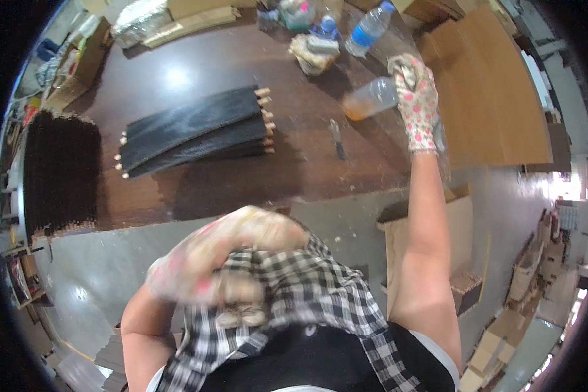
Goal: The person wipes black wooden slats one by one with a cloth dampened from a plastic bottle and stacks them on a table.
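My right hand (416, 101), in a white glove with pink dots, reaches to the table's right part. Its fingers are curled around the neck end of a clear plastic bottle (372, 98) with amber liquid at its base. The bottle leans toward the hand, and the glove hides its top. My left hand (222, 255), gloved alike, is in front of the checkered apron (326, 287), smeared by motion; its grip does not show. Beyond it, black boards (193, 130) with pale wooden pegs at their ends lie stacked on the brown table (313, 176).
A dark stack of strips (62, 173) stands at the table's left edge. A small knife-like tool (337, 140) lies near the bottle. Behind are a blue-capped water bottle (370, 29) and a crusted container (313, 55). A cardboard sheet (490, 91) borders the right side.
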